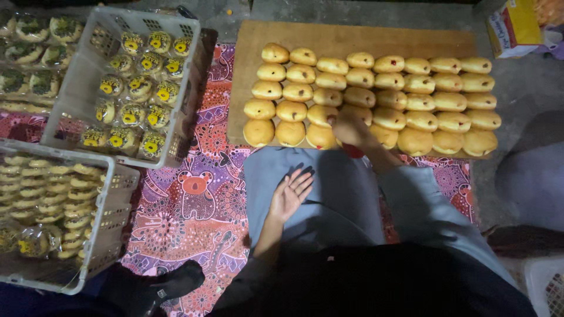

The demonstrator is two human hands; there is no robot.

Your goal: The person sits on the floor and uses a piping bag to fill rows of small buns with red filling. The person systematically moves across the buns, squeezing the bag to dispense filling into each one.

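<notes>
Floor: we look down from the head camera at a grey concrete floor (529,88) with a patterned cloth (194,205) in purple, red and orange spread over it.
Board: a wooden board (352,38) lies on the cloth and floor ahead of us, carrying rows of round golden buns (411,103), some showing a red spot of filling.
Right hand: our right hand (351,129) is closed at the near edge of the board, over the front row of buns; it seems to grip something red (352,151) that shows just below it, though we cannot tell what that thing is.
Left hand: our left hand (289,194) lies open, palm up, fingers spread, resting on our grey-clad lap (335,199), holding nothing.
Upper crate: to the left, a white plastic crate (82,76) holds wrapped pastries with yellow labels (138,88).
Lower crate: nearer us on the left, a second white crate (111,223) is stacked with pale flat biscuits (41,188).
Far left: more wrapped round pastries (29,53) lie beyond the upper crate.
Top right: a yellow and red carton (514,23) sits on the floor.
</notes>
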